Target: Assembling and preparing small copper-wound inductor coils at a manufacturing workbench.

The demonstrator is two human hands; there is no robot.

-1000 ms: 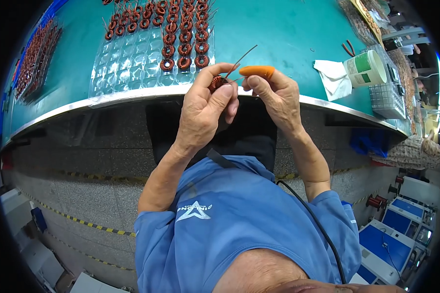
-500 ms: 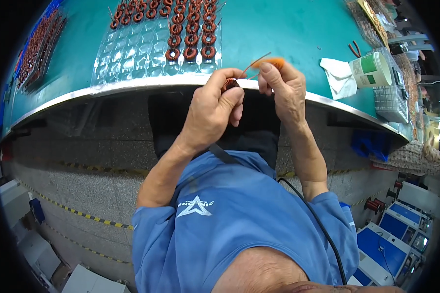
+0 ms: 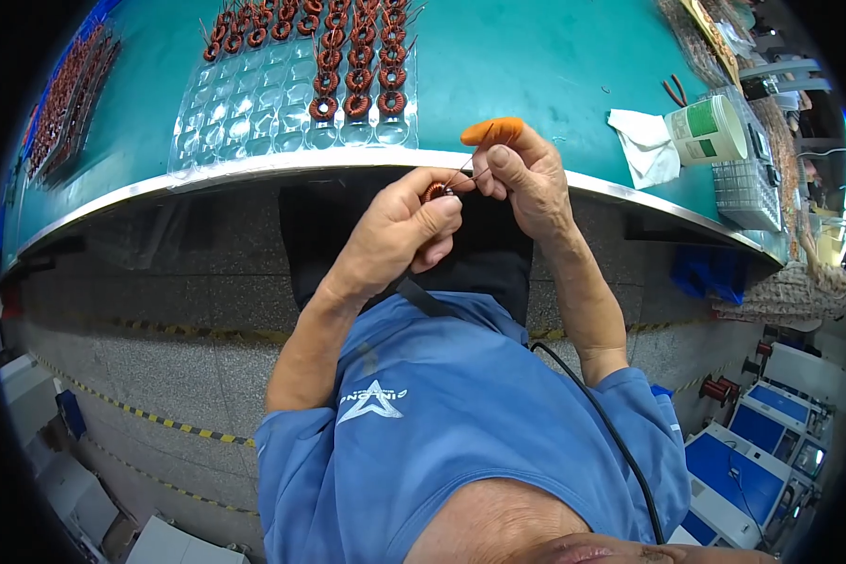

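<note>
A small ring-shaped coil wound with copper wire sits in my left hand, pinched between thumb and fingers just off the table's front edge. Thin wire leads stick out from it toward the right. My right hand is close beside it, its fingers curled around one lead near the thumb; the exact grip is partly hidden. An orange finger cover is on its index finger, which points left above the leads. Part of the coil is hidden by my left fingers.
On the green table, a clear plastic tray holds rows of similar coils. More coils are stacked at far left. At right are a white cloth, a white-green tub, red-handled pliers and clear trays.
My right hand has moved slightly left and down, and its orange-covered finger now points left over the leads. My left hand with the coil has shifted slightly down and left.
</note>
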